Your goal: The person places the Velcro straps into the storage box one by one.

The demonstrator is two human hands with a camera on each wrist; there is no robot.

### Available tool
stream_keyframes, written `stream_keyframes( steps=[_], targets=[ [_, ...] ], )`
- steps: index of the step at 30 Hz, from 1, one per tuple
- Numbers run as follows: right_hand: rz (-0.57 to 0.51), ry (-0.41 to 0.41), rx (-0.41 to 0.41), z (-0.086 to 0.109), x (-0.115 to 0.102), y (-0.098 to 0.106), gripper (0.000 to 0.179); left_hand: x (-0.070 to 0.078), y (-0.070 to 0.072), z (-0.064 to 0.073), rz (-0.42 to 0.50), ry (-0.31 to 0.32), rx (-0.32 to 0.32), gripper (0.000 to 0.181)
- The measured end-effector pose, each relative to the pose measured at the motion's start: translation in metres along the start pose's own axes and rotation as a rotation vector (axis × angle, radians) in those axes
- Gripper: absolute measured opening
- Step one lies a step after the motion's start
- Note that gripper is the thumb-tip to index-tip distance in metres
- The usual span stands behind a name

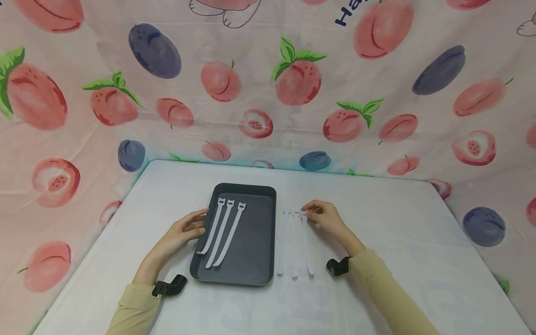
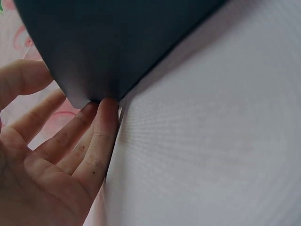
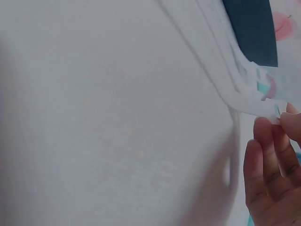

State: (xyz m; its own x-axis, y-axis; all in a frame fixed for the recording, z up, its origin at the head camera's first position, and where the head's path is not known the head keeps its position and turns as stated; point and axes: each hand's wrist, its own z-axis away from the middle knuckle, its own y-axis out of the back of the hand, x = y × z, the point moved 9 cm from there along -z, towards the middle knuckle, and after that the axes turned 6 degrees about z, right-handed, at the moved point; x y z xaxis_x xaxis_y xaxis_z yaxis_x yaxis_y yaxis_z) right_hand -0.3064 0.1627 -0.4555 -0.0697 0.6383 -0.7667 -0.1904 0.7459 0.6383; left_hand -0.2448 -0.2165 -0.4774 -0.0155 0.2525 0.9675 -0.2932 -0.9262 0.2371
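Observation:
Three white hook-and-loop cable ties [image 1: 226,232] lie side by side in a dark grey tray [image 1: 255,274], slotted heads towards its far end. My left hand [image 1: 184,230] is at the tray's left side. In the left wrist view, its extended fingers [image 2: 106,122] touch the tray's outer wall. Right of the tray, more white cable ties [image 1: 295,260] lie on the table, faint against the white cloth. My right hand [image 1: 326,217] pinches the head of the rightmost cable tie [image 1: 310,265]. In the right wrist view, that head [image 3: 263,107] is lifted between thumb and fingertips.
A white cloth covers the table [image 1: 377,209]. Behind it hangs a fruit-printed curtain [image 1: 268,93], which also borders both sides. Each wrist carries a black camera mount, the left one [image 1: 169,286] close to the tray's near left corner.

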Motion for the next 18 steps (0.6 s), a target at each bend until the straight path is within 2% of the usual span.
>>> stream_keyframes(
  steps=[11, 18],
  targets=[
    [-0.063, 0.020, 0.024, 0.010, -0.013, 0.008, 0.019, 0.000, 0.000, -0.001, 0.005, -0.001, -0.003, 0.059],
    [-0.084, 0.054, 0.050, 0.011, -0.008, 0.010, 0.018, 0.000, 0.000, -0.001, 0.010, 0.003, -0.003, 0.059]
  ],
)
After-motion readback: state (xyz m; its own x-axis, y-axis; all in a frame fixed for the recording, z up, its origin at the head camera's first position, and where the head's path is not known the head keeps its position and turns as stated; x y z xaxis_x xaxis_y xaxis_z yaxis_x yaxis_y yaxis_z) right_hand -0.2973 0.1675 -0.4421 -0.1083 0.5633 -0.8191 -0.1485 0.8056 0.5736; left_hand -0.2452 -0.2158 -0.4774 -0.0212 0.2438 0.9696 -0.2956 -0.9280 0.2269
